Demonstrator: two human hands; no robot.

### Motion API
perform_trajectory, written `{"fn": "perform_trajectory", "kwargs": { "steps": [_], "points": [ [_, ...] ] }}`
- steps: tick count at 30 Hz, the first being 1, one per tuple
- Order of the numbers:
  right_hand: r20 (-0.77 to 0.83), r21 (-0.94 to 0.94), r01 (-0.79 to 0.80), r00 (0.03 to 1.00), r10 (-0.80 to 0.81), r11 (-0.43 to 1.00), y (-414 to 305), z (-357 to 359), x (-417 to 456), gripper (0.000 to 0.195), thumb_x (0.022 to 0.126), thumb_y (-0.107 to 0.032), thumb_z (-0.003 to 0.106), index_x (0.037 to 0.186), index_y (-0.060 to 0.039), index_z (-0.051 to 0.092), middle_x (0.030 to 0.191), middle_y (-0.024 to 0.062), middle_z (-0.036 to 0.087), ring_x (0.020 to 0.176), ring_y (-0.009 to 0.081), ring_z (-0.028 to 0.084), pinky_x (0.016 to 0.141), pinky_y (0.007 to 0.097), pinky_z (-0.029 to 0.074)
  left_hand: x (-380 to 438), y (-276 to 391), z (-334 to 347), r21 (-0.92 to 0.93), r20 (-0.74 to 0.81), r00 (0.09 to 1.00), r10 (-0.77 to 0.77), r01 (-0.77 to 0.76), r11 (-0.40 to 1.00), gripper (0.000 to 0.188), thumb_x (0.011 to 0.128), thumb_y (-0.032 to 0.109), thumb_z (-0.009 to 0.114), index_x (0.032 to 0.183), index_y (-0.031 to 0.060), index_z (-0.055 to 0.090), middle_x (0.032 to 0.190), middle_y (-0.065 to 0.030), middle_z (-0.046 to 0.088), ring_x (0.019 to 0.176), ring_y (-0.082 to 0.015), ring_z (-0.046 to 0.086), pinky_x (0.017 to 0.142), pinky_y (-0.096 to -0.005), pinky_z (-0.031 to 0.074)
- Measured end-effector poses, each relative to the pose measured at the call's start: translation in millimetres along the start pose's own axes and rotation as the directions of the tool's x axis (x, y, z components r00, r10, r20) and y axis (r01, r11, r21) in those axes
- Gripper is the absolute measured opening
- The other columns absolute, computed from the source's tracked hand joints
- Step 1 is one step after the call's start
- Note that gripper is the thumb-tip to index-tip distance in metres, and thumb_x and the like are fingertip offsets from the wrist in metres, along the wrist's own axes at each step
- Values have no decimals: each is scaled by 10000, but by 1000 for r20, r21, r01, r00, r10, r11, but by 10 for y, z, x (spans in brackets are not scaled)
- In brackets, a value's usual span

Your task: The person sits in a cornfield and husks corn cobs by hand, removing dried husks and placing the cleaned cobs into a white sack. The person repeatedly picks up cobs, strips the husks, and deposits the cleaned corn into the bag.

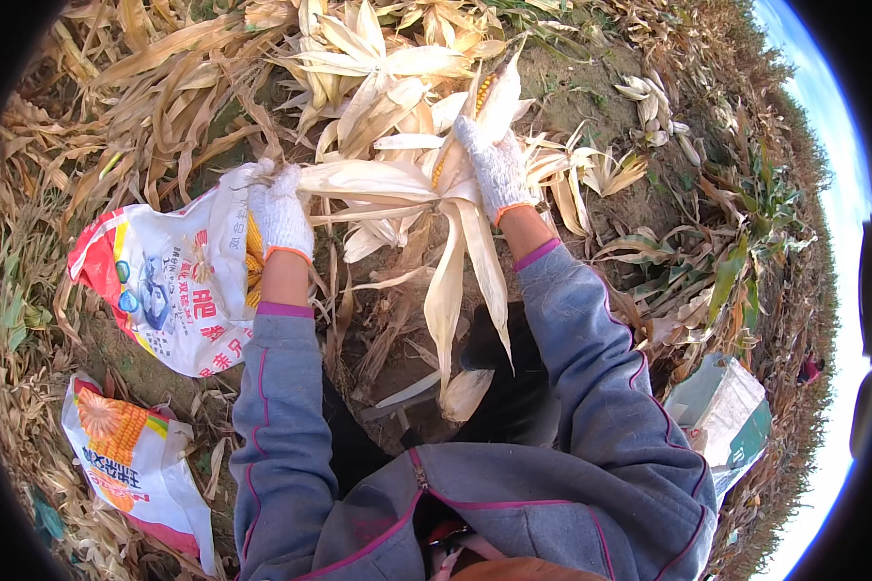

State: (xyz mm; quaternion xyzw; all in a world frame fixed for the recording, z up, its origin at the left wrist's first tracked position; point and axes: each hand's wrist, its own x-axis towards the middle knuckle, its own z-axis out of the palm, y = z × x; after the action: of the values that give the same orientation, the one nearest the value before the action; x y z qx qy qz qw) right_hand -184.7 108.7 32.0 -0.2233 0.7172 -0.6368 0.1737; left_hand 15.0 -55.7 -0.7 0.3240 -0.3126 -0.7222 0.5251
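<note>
My right hand point(495, 171), in a white knit glove, grips a partly husked corn ear point(484, 93). Yellow kernels show between its pale husks, and several peeled leaves hang from its base. A dry husk leaf point(374, 179) stretches left from that ear to my gloved left hand point(285, 212), whose fingers are closed at the leaf's end. Just behind the left hand lies the mouth of a white and red woven sack point(167, 269). Bare yellow corn ears point(253, 261) show inside it, partly hidden by the hand and wrist.
Empty husks point(378, 62) are heaped ahead. A second printed sack point(127, 465) lies at lower left. To the right are a white and green sack or carton point(723, 417) and green-leaved stalks point(734, 283). Dry stalks and leaves point(167, 80) cover the ground at upper left.
</note>
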Motion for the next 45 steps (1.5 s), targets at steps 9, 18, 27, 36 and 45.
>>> {"fn": "perform_trajectory", "kwargs": {
  "steps": [9, 18, 27, 36, 45],
  "points": [
    [324, -457, 233, 942, -82, 858, -145, 327, -360, 814, 731, -529, 778, 1221, 58, 498, 1077, 208, 640, 1028, 309, 633, 888, 389, 491, -303, -110, 156, 248, 621, 784, -10, -185, 951, 581, 900, 170, 666, 1395, 23, 400, 1332, -99, 490, 1200, -178, 499, 1037, -320, 401],
    [532, -49, 245, 827, -182, 968, -153, 358, -442, 673, 838, -284, 735, 1357, 22, 436, 1276, 128, 563, 1172, 188, 530, 1009, 338, 429, -416, -227, 209, 514, 712, 530, -460, 54, 856, 723, 710, 118, 826, 1315, 28, 440, 1194, -65, 592, 1030, -176, 604, 868, -298, 516],
    [289, -30, 333, 905, -311, 942, -475, 266, -435, 398, 957, -225, 607, 1258, 34, 572, 1231, 140, 608, 1141, 194, 560, 998, 316, 435, -582, -258, 321, 658, 624, 742, -243, -332, 676, 1055, 630, 323, 855, 1423, -35, 259, 1279, -208, 530, 1182, -269, 539, 1013, -351, 425],
    [239, -125, 233, 950, -199, 964, -375, 136, -273, 389, 874, -239, 726, 1121, 49, 645, 1027, 79, 673, 929, 123, 616, 849, 273, 507, -561, -343, 243, 700, 673, 716, -184, -537, 471, 1007, 647, 372, 825, 1423, 4, 298, 1282, -219, 541, 1173, -321, 557, 996, -375, 434],
    [191, -194, 299, 946, -263, 935, -245, 90, -204, 302, 901, -254, 638, 1038, 9, 693, 883, 87, 701, 815, 170, 636, 749, 305, 510, -577, -344, 212, 746, 646, 742, -176, -566, 351, 980, 659, 384, 817, 1417, 9, 322, 1263, -224, 560, 1159, -348, 569, 978, -399, 449]
  ]
}}
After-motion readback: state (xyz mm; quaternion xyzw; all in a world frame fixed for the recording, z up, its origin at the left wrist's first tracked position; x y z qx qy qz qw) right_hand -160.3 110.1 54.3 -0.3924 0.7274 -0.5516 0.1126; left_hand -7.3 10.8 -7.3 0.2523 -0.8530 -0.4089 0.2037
